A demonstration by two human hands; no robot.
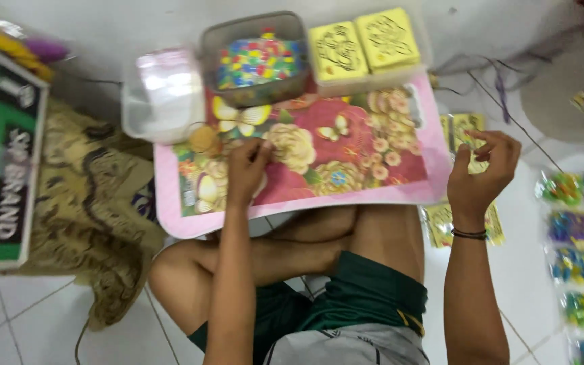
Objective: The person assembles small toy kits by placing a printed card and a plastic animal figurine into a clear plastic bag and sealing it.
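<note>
On floral tray [400,192], left hand [248,169], right hand [481,169] past edge

Floral lap tray [414,192] bearing bead tub [255,57]

White tiled floor [28,318], brightly lit

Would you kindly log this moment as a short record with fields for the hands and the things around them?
Setting: person seated cross-legged on a tiled floor, floral lap tray over the knees
Left hand: resting on the tray, fingers bent; contents not discernible
Right hand: raised beside the tray, pinching a small yellow packet
Behind tray: tub of coloured beads, yellow cards, clear bags
Far right: rows of filled packets
</note>
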